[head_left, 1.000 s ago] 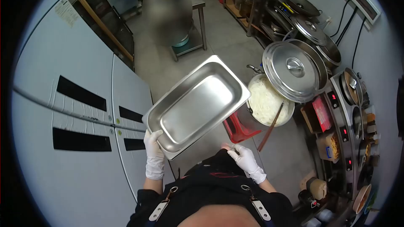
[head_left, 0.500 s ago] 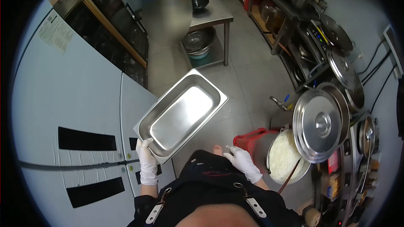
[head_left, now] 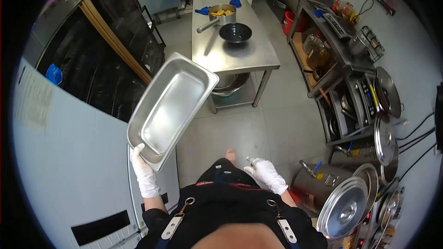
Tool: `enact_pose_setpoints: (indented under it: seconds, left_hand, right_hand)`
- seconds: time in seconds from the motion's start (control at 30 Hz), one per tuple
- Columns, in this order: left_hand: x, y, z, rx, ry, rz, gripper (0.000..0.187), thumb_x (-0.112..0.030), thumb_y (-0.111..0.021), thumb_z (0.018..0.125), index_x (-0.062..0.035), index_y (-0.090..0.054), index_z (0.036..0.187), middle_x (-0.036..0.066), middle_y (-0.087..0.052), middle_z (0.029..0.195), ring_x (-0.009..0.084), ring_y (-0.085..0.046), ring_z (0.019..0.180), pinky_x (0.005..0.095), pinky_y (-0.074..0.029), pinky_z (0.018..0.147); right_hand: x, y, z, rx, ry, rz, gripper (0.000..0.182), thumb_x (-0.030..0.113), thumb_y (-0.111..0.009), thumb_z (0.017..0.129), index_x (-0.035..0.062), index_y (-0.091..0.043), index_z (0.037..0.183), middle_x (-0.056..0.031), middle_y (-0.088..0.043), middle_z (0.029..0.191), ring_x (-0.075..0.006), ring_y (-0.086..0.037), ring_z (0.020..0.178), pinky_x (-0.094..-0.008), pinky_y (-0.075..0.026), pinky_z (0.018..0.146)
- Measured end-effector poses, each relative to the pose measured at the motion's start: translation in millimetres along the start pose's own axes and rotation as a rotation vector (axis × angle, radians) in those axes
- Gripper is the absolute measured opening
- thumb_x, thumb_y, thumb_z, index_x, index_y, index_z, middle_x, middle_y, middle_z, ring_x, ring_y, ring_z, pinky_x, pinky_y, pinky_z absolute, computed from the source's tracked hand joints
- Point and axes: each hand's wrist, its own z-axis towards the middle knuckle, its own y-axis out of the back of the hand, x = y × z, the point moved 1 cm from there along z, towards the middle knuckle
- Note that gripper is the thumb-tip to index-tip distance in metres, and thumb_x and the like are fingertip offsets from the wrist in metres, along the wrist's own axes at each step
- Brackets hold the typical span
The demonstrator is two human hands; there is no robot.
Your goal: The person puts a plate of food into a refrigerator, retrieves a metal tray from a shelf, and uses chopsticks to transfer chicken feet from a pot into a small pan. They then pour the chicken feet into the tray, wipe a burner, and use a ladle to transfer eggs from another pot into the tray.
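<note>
A deep rectangular stainless steel food pan [head_left: 168,106] hangs tilted at the left of my body, its inside facing up with nothing in it. My left hand [head_left: 140,161], in a white glove, grips the pan's near rim with the thumb over the edge; the other fingers are hidden beneath it. In front of my right hip, my right hand [head_left: 265,173], also gloved in white, holds nothing, and its fingers are partly stretched and apart. The nearest thing to that hand is a large steel pot with a tap [head_left: 318,175].
Ahead stands a steel table [head_left: 210,60] bearing a black bowl [head_left: 235,33] and a saucepan [head_left: 223,14] with yellow pieces. A pale fridge [head_left: 87,147] lines the left. Along the right are a round lid [head_left: 344,210], several pots and a steel counter [head_left: 334,48].
My view has moved forward, bringing the table nearer. The person by the table and the pot of white food have left view. The pan stays in my left hand, now further left.
</note>
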Motion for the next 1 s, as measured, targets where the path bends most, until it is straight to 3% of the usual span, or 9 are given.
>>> enact_pose_setpoints:
  seconds: [0.17, 0.37, 0.47, 0.53, 0.63, 0.73, 0.83, 0.93, 1.0]
  left_hand:
    - [-10, -33, 31, -0.189, 0.048, -0.003, 0.042, -0.02, -0.061, 0.079, -0.0015, -0.058, 0.117, 0.01, -0.061, 0.108, 0.023, -0.06, 0.098, 0.0342, -0.051, 0.081]
    - [-20, -62, 5, -0.358, -0.013, 0.097, 0.046, -0.03, -0.061, 0.082, -0.0038, -0.056, 0.12, 0.01, -0.059, 0.114, 0.022, -0.056, 0.103, 0.0338, -0.044, 0.091]
    - [-17, -62, -12, -0.5, 0.008, 0.084, 0.049, -0.03, -0.061, 0.082, -0.0037, -0.055, 0.123, 0.01, -0.058, 0.115, 0.0224, -0.055, 0.104, 0.0347, -0.044, 0.091]
    - [-8, -45, -22, -0.532, 0.001, -0.026, 0.052, -0.03, -0.061, 0.082, -0.0034, -0.053, 0.125, 0.01, -0.057, 0.116, 0.023, -0.054, 0.105, 0.0356, -0.043, 0.091]
    - [1, -13, -39, -0.748, 0.037, 0.123, 0.057, -0.029, -0.061, 0.08, -0.0032, -0.05, 0.129, 0.013, -0.056, 0.118, 0.0269, -0.054, 0.107, 0.0387, -0.045, 0.092]
    - [-9, -15, -61, -0.823, 0.073, 0.02, 0.058, -0.03, -0.061, 0.08, -0.0022, -0.049, 0.13, 0.014, -0.056, 0.123, 0.0292, -0.054, 0.111, 0.0422, -0.046, 0.093]
    - [-27, -33, -83, -0.872, 0.067, 0.104, 0.054, -0.039, -0.061, 0.079, -0.002, -0.057, 0.118, 0.012, -0.061, 0.11, 0.0239, -0.058, 0.1, 0.0371, -0.05, 0.083]
    - [-47, -73, -100, -0.966, 0.035, 0.193, 0.051, -0.04, -0.058, 0.082, -0.0036, -0.059, 0.118, 0.01, -0.063, 0.113, 0.023, -0.059, 0.101, 0.035, -0.048, 0.088]
    - [-58, -52, -111, -0.908, 0.044, 0.195, 0.049, -0.034, -0.059, 0.082, -0.0019, -0.058, 0.119, 0.01, -0.064, 0.112, 0.0222, -0.061, 0.1, 0.0332, -0.048, 0.088]
  right_hand:
    - [-56, 60, 38, -0.224, -0.092, -0.081, 0.039, 0.032, -0.067, 0.084, 0.003, -0.065, 0.111, -0.0174, -0.067, 0.102, -0.0333, -0.065, 0.093, -0.0405, -0.052, 0.082]
    - [-116, 148, 111, -0.331, -0.203, -0.051, 0.036, 0.027, -0.069, 0.085, 0.0011, -0.067, 0.109, -0.0208, -0.067, 0.103, -0.0346, -0.065, 0.096, -0.0374, -0.052, 0.085]
    - [-147, 181, 194, -0.339, -0.174, 0.281, 0.031, 0.018, -0.063, 0.091, -0.0007, -0.064, 0.115, -0.0165, -0.07, 0.101, -0.0205, -0.067, 0.089, -0.0291, -0.051, 0.082]
    - [-143, 203, 259, -0.355, -0.197, 0.493, 0.032, 0.017, -0.061, 0.091, -0.0012, -0.062, 0.118, -0.0144, -0.069, 0.108, -0.0175, -0.066, 0.095, -0.028, -0.05, 0.085]
    - [-180, 205, 382, -0.508, -0.063, 0.452, 0.032, 0.019, -0.06, 0.092, 0.0002, -0.063, 0.118, -0.0172, -0.066, 0.116, -0.0234, -0.063, 0.108, -0.0308, -0.046, 0.094]
    - [-206, 197, 511, -0.636, 0.015, 0.236, 0.038, 0.026, -0.062, 0.089, 0.0026, -0.063, 0.119, -0.0173, -0.066, 0.112, -0.0305, -0.062, 0.106, -0.0371, -0.046, 0.094]
    - [-183, 208, 591, -0.532, -0.087, 0.004, 0.048, 0.032, -0.065, 0.086, 0.0065, -0.058, 0.127, -0.0158, -0.06, 0.121, -0.0304, -0.054, 0.116, -0.0392, -0.043, 0.099]
    - [-164, 211, 647, -0.463, -0.129, -0.206, 0.066, 0.033, -0.069, 0.082, 0.0109, -0.045, 0.14, -0.0126, -0.045, 0.141, -0.0293, -0.039, 0.132, -0.0436, -0.037, 0.106]
    - [-156, 206, 665, -0.488, -0.099, -0.286, 0.072, 0.034, -0.071, 0.081, 0.0148, -0.04, 0.143, -0.0118, -0.036, 0.149, -0.0299, -0.031, 0.138, -0.0474, -0.032, 0.109]
